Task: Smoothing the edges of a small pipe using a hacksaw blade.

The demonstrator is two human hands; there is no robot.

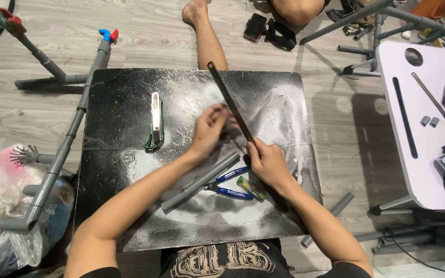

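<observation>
Saw blade held in the right hand, left hand at its middle.

The right hand (268,163) is clamped on the dark saw blade (228,100), which runs diagonally away; the left hand (211,129) curls beside it, apparently gripping 1 small piece on the black board (124,103).

Bright even light, sharp, slight edge distortion
</observation>
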